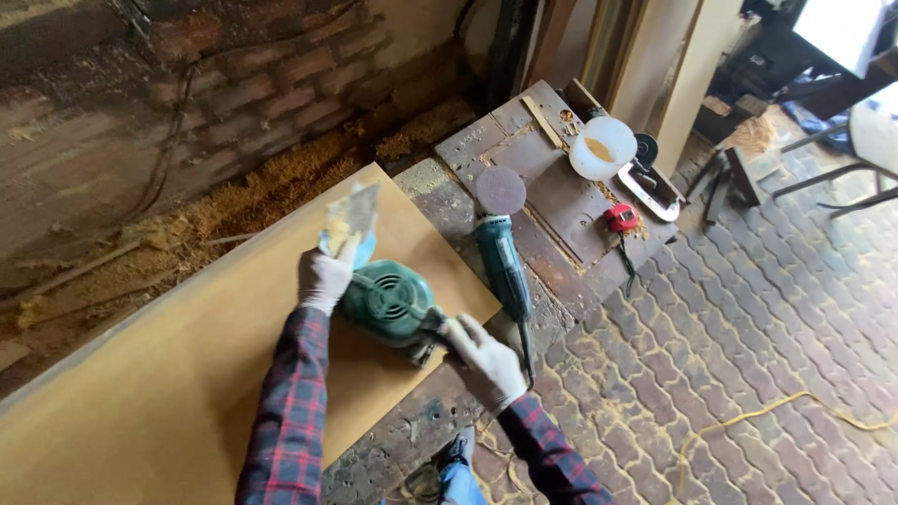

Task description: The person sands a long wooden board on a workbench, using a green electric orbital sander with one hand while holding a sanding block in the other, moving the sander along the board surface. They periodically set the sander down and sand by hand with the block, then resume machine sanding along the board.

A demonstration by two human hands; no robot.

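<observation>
Tan board (187, 374), one large flat sheet, lies across a dark, worn workbench (552, 201) and covers most of its near end. Behind them runs one brick wall (281, 65) with sawdust heaped along its foot, and grey paving bricks (748, 318) cover the floor, crossed by one yellow cord (748, 416).

One green electric sander (388, 301) sits on the board near its right edge, between the two gloved hands. The right hand (485, 360) has its fingers closed around the sander's dark rear handle. The left hand (327, 276) rests against the sander's front and pinches one worn sheet of sandpaper (351, 217), which stands up above the fingers.

One teal grinder (503, 257) with a round reddish disc lies on the bench just right of the board. Farther back stand one round white tub (603, 147) with yellowish contents and one small red tape measure (620, 218). No readable label shows on any of them.
</observation>
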